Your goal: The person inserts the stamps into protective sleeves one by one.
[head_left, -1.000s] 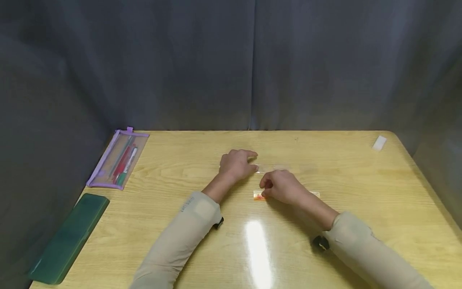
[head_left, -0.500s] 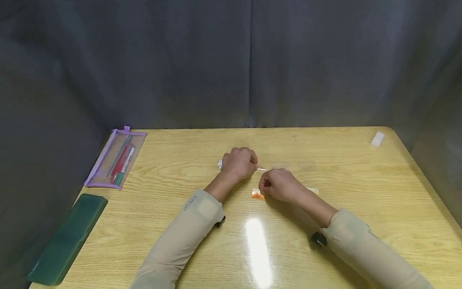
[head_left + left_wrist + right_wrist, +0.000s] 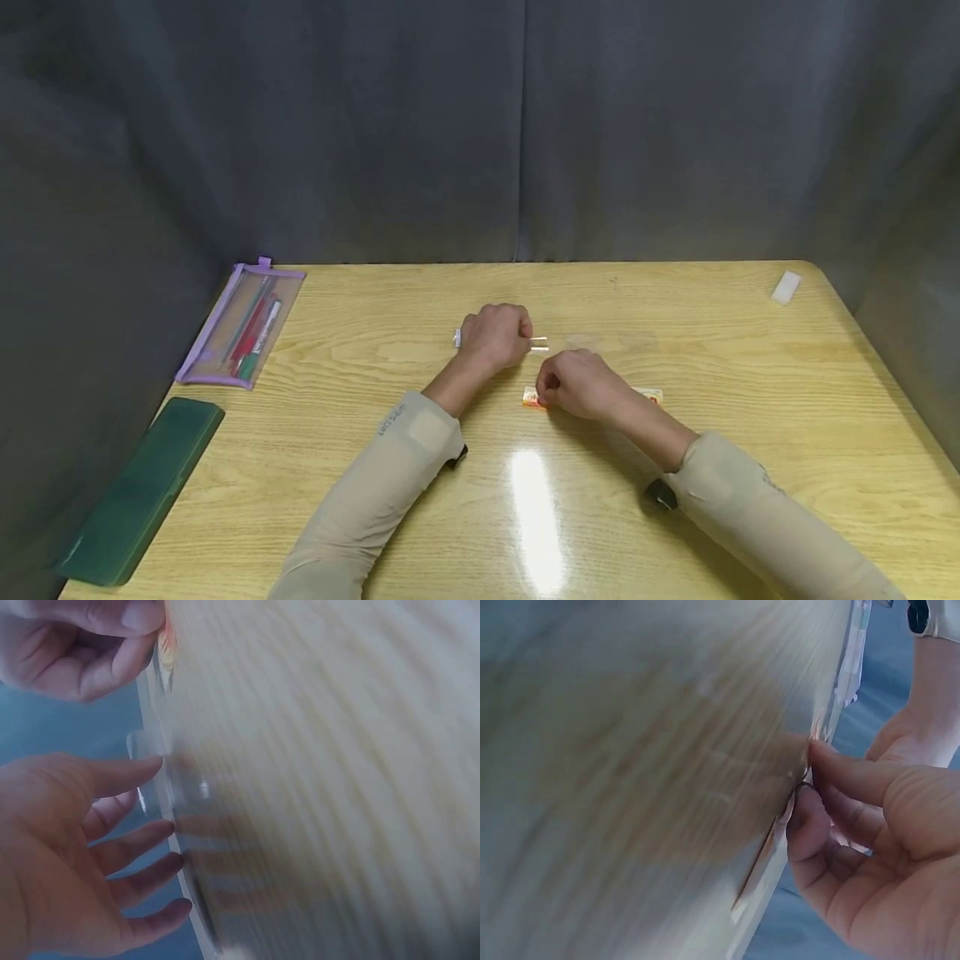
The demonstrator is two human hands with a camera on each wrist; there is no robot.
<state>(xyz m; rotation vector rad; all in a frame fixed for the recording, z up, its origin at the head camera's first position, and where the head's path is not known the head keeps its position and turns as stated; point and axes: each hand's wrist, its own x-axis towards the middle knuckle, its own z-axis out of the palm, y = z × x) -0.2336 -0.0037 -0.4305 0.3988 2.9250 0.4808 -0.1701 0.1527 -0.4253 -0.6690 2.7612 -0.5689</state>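
My left hand (image 3: 495, 335) is around a clear plastic case (image 3: 539, 343) near the middle of the table. The case's clear end pokes out to the right, and a small pale purple-white end (image 3: 457, 337) shows on the left; its middle is hidden. In the left wrist view, thumb and fingers stand on both sides of the clear plastic (image 3: 142, 774). Nearer and to the right, my right hand (image 3: 583, 383) pinches a thin, flat orange-and-white strip (image 3: 531, 397) lying low at the table. In the right wrist view, the strip (image 3: 756, 870) shows almost edge-on under the fingertips.
At the back left lies a mesh pouch (image 3: 294, 308) with purple edging and several pens inside. A dark green flat case (image 3: 142, 492) is in front of it. A small white block (image 3: 786, 287) lies at the back right. Dark curtains (image 3: 375, 133) surround the table (image 3: 360, 333).
The fingers of my left hand, spread a second ago, have closed about the clear case, whose right end now shows two bright edges. My right hand has hardly moved.
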